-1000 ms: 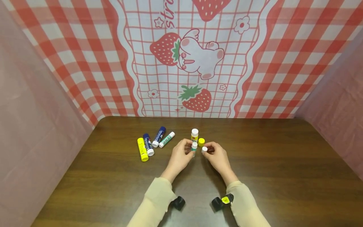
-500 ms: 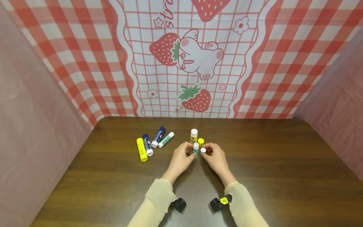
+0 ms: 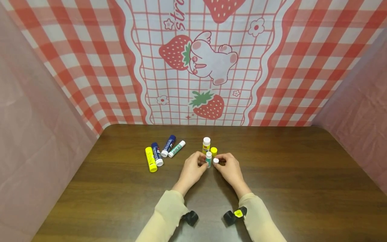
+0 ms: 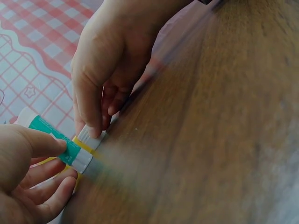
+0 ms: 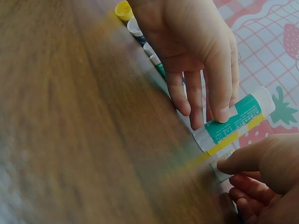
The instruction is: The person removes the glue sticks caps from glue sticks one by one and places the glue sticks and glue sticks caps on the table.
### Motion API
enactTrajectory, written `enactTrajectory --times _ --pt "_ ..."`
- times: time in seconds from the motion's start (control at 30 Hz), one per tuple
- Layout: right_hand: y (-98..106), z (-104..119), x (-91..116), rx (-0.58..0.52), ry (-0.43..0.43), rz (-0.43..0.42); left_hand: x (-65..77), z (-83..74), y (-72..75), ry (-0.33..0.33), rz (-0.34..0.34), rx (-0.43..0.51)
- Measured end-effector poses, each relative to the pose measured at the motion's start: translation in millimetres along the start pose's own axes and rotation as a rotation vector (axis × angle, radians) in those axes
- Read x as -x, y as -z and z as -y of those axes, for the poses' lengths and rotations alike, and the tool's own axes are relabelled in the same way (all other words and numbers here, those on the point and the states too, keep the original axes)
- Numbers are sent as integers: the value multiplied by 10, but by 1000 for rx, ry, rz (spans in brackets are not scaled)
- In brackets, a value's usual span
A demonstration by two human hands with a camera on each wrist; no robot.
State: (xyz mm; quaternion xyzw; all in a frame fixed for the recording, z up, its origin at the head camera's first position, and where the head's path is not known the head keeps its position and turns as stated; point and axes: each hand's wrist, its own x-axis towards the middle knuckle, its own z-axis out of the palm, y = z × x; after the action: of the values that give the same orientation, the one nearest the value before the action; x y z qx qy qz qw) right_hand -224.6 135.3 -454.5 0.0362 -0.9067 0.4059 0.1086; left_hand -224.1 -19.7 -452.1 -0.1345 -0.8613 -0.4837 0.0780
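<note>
Left hand (image 3: 191,167) and right hand (image 3: 230,168) face to face over the table (image 3: 290,181)!
There, in the left, the held tube (image 3: 208,160); just right of it, in the right, the near cap (image 3: 216,161). Just behind, the upright tube (image 3: 206,144), far cap (image 3: 214,151) at its right. Out left, four lying tubes (image 3: 157,154); behind the lot, the cloth (image 3: 208,60).

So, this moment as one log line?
left hand: holds upright green-and-white glue stick | right hand: pinches small white plastic cap | stick and cap: apart
</note>
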Motion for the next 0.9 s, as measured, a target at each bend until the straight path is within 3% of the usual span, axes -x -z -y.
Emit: enactTrajectory --times 0.27,0.43,0.77,0.9 --pt "18 3 -20 -3 4 -7 -18 18 26 -10 13 1" --pt "8 8 -14 -12 2 -12 -27 50 111 -24 -7 -85" --pt "15 23 -9 -41 -37 -25 -88 187 422 -43 -172 -346" --pt "43 48 -6 -66 -53 -35 -99 254 573 -11 -241 -411"
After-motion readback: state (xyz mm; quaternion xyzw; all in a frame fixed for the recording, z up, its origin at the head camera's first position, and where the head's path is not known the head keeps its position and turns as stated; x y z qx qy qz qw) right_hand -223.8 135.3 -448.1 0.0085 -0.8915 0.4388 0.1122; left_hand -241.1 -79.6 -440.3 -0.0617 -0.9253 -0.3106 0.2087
